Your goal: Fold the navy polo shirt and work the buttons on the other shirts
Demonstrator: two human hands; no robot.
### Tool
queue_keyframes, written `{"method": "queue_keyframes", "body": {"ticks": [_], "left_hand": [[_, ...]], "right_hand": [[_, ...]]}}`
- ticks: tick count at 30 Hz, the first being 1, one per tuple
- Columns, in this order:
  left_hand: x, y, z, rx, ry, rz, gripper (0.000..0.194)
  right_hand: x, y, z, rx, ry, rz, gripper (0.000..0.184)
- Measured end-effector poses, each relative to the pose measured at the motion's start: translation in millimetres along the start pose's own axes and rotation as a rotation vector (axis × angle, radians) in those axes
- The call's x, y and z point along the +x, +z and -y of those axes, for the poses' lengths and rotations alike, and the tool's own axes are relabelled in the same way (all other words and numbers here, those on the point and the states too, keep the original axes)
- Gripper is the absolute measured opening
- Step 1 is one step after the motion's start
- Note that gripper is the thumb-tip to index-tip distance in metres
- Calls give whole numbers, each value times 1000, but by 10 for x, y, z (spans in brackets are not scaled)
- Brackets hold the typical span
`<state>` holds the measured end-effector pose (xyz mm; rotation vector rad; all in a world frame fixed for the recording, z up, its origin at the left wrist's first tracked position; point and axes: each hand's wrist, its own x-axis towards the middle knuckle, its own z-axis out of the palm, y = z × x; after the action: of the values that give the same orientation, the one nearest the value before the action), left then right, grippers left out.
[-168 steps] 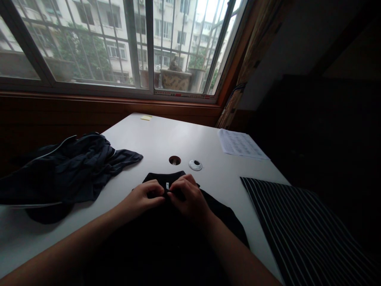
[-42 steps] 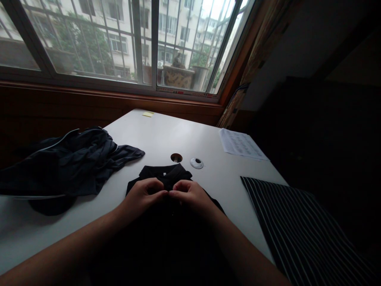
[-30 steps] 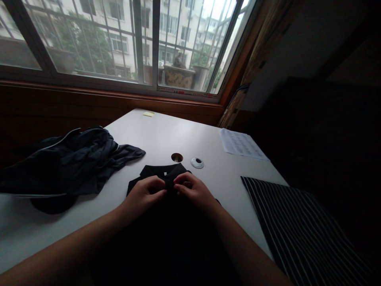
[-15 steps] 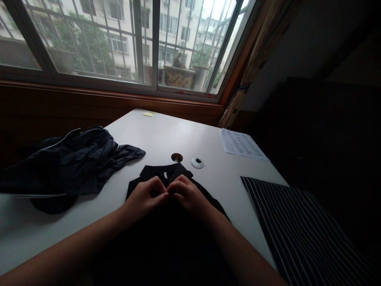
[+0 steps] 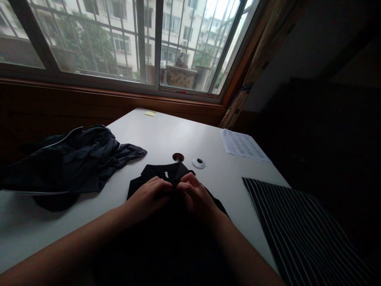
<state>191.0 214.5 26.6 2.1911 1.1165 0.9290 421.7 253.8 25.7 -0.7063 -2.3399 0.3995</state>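
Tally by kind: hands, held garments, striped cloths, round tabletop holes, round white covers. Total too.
Hands: 2 (left hand, right hand)
Held garments: 1 (black collared garment)
Striped cloths: 1
Round tabletop holes: 1
Round white covers: 1
Total: 6

White table [image 5: 166, 133], its smooth top bearing several items. Far edge: a yellow note [image 5: 150, 113] near the left corner; paper [image 5: 245, 145] with rows of grey print near the right. Centre: a round hole [image 5: 178, 157] in the top, with a pale cap [image 5: 198, 163] lying just to its right. Near side: a black shirt [image 5: 169, 222], collar toward the hole. Left: a crumpled dark garment [image 5: 80, 159] with white piping, one end extending toward the centre. Right: a striped cloth [image 5: 297, 222], spread out and apart from the shirt.
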Motion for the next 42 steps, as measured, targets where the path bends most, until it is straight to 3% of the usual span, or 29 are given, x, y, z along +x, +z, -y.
{"method": "queue_keyframes", "body": {"ticks": [4, 11, 16, 20, 25, 30, 35, 37, 40, 42], "left_hand": [[15, -3, -1, 92, 44, 7, 12], [-11, -38, -128, 147, 108, -153, 12], [-56, -4, -76, 324, 248, -176, 10], [-81, -19, -67, 443, 328, -139, 13], [-103, -35, -98, 442, 350, -129, 15], [-135, -4, -81, 375, 413, -204, 7], [-138, -14, -97, 348, 468, -248, 4], [-133, -24, -108, 345, 467, -241, 5], [-125, -28, -111, 355, 479, -232, 5], [-123, -26, -107, 351, 484, -239, 6]], "right_hand": [[-2, 21, 17, -35, -55, -5, 46], [32, -42, 111, 4, -80, -79, 20], [66, -64, 175, -125, -179, -109, 11], [59, -56, 207, -118, -177, -109, 15], [53, -67, 265, -150, -241, -165, 18], [86, -78, 318, -162, -349, -220, 20], [55, -28, 313, -118, -322, -268, 11], [39, -10, 304, -89, -297, -280, 19], [43, -6, 284, -30, -314, -221, 32], [57, -17, 270, -20, -336, -180, 32]]}}
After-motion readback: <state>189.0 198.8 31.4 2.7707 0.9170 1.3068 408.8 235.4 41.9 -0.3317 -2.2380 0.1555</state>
